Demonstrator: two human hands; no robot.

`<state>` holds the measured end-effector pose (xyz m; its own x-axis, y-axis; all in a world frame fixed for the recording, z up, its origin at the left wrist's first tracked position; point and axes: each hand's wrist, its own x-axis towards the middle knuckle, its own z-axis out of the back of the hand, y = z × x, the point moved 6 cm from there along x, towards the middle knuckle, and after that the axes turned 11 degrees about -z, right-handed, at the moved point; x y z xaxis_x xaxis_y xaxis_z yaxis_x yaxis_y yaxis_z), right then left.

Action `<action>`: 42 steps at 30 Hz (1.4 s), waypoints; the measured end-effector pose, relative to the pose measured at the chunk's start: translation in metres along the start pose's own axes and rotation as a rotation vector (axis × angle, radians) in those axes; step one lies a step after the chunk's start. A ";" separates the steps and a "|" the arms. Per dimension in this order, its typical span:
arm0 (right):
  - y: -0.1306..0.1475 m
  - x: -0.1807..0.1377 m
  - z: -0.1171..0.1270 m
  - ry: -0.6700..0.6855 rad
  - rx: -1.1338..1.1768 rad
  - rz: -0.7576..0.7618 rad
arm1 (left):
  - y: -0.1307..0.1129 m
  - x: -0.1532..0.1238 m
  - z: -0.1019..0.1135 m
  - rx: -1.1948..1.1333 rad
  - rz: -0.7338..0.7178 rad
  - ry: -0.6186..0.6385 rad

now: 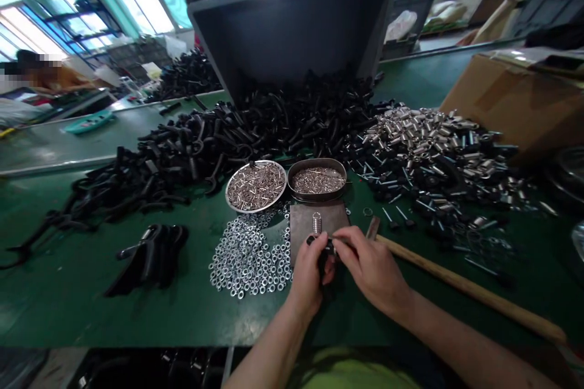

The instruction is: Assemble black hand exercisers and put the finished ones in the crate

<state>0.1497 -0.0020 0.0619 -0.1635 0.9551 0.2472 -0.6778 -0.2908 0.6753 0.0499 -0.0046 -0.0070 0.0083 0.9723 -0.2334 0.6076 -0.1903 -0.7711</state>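
Observation:
My left hand (310, 270) grips a small black part (327, 245) just above the near side of a flat metal plate (298, 225). My right hand (371, 264) meets it from the other side, thumb and forefinger pinched at the part's end; what lies between those fingertips is too small to make out. A coil spring (317, 222) is on the plate just beyond the hands. Beside my right hand lies a hammer, its wooden handle (456, 282) slanting towards the lower right and its head (373, 228) near the plate.
Beyond the plate stand a round dish (230, 196) of small pins and an oval tin (317, 197) of tiny metal pieces. Nuts (253, 258) spread leftward. Black handles (219, 127) heap before a tipped grey bin (296, 24). Metal sleeves (420, 134) and a cardboard box (515, 97) are right.

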 end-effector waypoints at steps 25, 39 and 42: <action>0.002 -0.014 -0.056 0.419 1.203 -0.839 | -0.052 -0.033 0.029 0.915 -0.711 -0.245; -0.055 0.024 -0.049 -0.017 0.807 -0.654 | -0.064 -0.002 0.055 1.554 -0.416 -0.018; -0.023 0.059 -0.045 0.082 0.527 -0.384 | -0.059 0.002 0.046 1.724 -0.516 0.132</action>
<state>0.1234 0.0640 0.0292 -0.0480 0.9918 -0.1184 -0.2606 0.1020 0.9601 -0.0224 0.0024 0.0113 0.2138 0.9600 0.1810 -0.8513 0.2740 -0.4476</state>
